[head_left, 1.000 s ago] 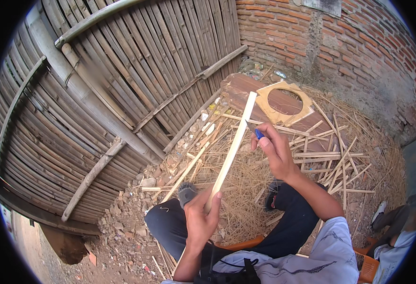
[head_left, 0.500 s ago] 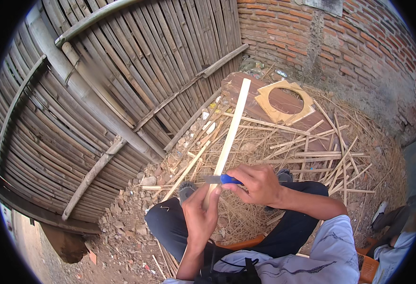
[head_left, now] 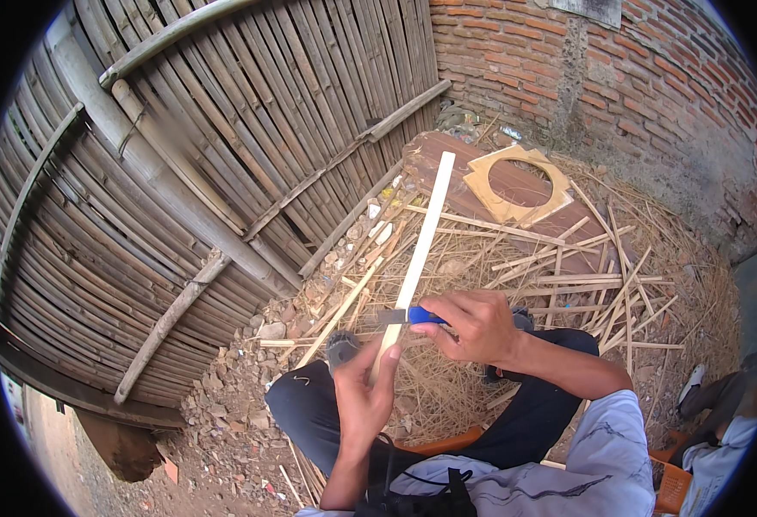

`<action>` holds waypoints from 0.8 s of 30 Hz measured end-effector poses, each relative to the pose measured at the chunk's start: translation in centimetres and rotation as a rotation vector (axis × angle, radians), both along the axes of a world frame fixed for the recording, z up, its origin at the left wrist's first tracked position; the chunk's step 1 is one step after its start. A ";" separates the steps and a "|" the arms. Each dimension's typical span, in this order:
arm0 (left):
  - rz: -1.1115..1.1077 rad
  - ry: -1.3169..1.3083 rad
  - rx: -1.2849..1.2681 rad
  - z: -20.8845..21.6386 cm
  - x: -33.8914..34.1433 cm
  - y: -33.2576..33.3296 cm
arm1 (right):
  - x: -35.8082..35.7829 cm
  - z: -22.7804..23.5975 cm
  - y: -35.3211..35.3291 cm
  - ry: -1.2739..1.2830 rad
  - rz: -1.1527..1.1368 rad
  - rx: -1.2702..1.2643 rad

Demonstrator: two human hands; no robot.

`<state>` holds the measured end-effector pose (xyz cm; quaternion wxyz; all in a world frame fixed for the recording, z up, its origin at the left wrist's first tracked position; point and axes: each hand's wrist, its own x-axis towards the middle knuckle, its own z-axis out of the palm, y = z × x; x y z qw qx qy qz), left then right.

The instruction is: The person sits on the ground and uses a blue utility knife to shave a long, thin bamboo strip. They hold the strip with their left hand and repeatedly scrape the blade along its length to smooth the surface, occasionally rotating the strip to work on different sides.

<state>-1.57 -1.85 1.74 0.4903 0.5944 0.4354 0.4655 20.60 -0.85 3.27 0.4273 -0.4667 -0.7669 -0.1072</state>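
A long, pale strip of split bamboo or wood slants up and away from my lap. Around its near end my left hand is closed, thumb along the strip. My right hand grips the blue handle of a knife. The knife's short grey blade lies across the strip, just beyond my left thumb, and seems to touch it. The handle's far end is hidden in my right fingers.
Loose strips and shavings cover the ground ahead. A brown board carries a yellowish panel with a round hole. A bamboo fence stands left, a brick wall behind. Another person's leg shows at right.
The knife and my right hand have shifted slightly up along the strip, away from my left thumb. The strip's far end sits slightly lower.
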 end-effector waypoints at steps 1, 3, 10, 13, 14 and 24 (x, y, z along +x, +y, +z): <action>-0.003 0.028 -0.022 -0.1 -0.4 -0.3 | 0.4 0.0 0.3 0.001 -0.029 0.017; -0.027 0.075 -0.061 -0.2 -1.5 -1.2 | 3.2 0.6 2.1 0.175 -0.143 0.105; -0.078 0.120 -0.147 -2.1 -4.5 -2.8 | 6.6 3.1 2.4 0.316 -0.217 0.009; -0.064 0.085 -0.148 -0.8 -3.5 -2.0 | 3.3 1.0 1.7 0.235 -0.033 -0.033; -0.047 0.071 -0.140 -0.7 -3.3 -1.7 | 2.3 0.6 1.4 0.206 0.031 -0.053; -0.052 0.102 -0.008 0.1 -0.7 -0.7 | -1.5 -0.1 -0.4 0.100 0.186 -0.110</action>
